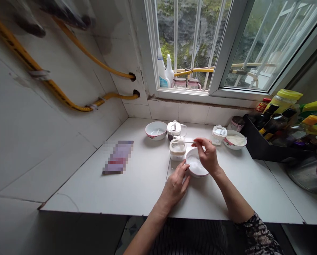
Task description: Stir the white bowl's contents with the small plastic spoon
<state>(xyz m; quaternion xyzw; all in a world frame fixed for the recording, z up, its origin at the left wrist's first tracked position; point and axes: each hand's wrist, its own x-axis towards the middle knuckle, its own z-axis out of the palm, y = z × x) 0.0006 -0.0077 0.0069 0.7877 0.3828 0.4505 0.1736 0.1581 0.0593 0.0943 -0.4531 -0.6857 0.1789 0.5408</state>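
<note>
My right hand (207,156) pinches the handle of a white spoon (189,142). The spoon's far end is at the mouth of a clear-and-white seasoning jar (177,153) holding something white. Just right of that jar stands a small white bowl (198,170) with a reddish rim and something white inside, partly covered by my right hand. Fingers of my left hand (174,186) grip the bowl's left side. Behind the jar is a similar one (173,131) with dark contents and a clear lid raised.
A white flowered bowl (156,131) holds a spoon. A lidded jar (219,134) and a bowl of white powder (235,140) stand at back right, beside a black bin (264,147) of bottles. A blurred purple packet (118,157) lies left on the white counter (137,191).
</note>
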